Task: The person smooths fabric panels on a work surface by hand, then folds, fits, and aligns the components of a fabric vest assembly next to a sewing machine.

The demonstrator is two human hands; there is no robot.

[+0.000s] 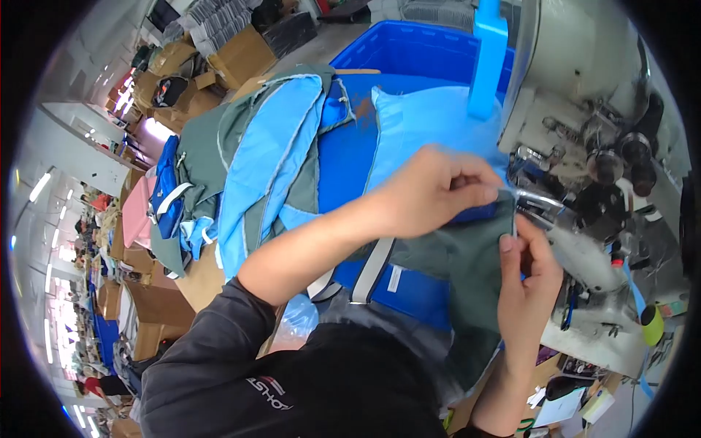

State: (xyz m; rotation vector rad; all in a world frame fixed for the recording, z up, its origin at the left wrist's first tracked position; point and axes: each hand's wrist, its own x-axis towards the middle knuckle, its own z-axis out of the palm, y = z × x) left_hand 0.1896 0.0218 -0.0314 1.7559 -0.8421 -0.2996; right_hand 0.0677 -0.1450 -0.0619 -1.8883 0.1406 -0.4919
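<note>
Pinching nearly shut, thumb to fingers, your R hand [531,283] grips the edge of the dark grey-green fabric panel [475,259]; your L hand [423,191] pinches it farther fwd. Edge runs fore-aft betw. them, just L of the pale metal sewing machine [584,266]; blue plastic bin [412,47] beyond.

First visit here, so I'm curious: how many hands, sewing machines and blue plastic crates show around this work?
Hands: 2 (left hand, right hand, both pinching dark green fabric)
Sewing machine: 1
Blue plastic crate: 1
Total: 4
</note>
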